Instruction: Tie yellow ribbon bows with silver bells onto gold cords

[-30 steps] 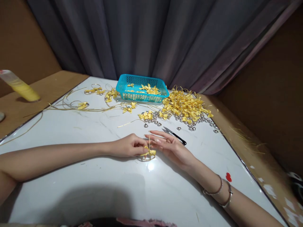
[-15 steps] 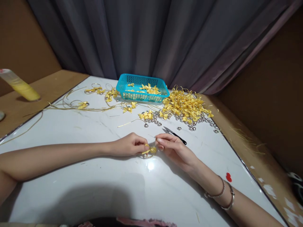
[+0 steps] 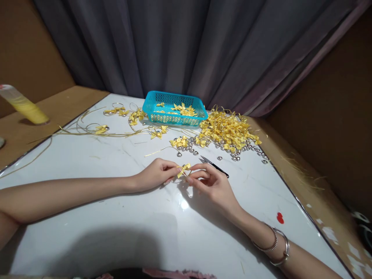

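At frame centre, the left hand point(image 3: 155, 175) pinches a small yellow satin ribbon bow point(image 3: 186, 167), apparently to steady it, while the grip of the right hand point(image 3: 215, 185) appears closed on its thin gold cord point(image 3: 183, 171), black-handled metal snips point(image 3: 215, 166) lying just beyond, presumably for easy reach.

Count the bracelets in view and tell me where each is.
2, both around the right wrist: a beaded-looking bracelet nearer the right hand, and a plainer bangle just behind it. No others show.
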`<action>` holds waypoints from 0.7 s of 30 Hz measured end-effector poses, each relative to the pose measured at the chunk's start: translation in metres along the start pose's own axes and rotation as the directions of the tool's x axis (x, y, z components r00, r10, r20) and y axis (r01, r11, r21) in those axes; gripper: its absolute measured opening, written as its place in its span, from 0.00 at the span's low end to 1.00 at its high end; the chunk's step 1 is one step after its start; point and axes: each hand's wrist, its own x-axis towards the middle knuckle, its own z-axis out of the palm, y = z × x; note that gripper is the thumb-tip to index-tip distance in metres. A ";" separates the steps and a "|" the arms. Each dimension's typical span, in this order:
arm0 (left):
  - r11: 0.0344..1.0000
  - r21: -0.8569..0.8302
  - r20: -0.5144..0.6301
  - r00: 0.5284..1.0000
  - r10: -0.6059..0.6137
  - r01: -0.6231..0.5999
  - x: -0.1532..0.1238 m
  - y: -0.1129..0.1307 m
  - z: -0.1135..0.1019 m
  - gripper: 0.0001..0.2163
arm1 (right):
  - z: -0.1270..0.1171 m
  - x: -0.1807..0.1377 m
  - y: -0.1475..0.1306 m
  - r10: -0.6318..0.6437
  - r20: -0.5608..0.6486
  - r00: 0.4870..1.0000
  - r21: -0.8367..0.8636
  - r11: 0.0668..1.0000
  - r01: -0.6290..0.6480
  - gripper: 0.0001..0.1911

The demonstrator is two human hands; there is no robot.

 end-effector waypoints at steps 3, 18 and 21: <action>1.000 0.019 -0.023 1.000 -0.010 0.010 0.000 0.000 0.001 0.17 | -0.001 0.002 0.000 0.026 0.035 0.999 0.069 0.997 -0.029 0.15; 0.976 -0.120 0.293 0.933 0.210 -0.182 0.007 0.026 0.007 0.13 | -0.007 0.015 -0.020 0.102 0.062 0.993 0.222 0.968 -0.114 0.18; 0.970 -0.218 0.283 0.945 0.165 -0.104 0.014 0.025 0.016 0.15 | -0.015 0.017 -0.024 0.095 0.004 0.995 0.144 0.985 -0.095 0.19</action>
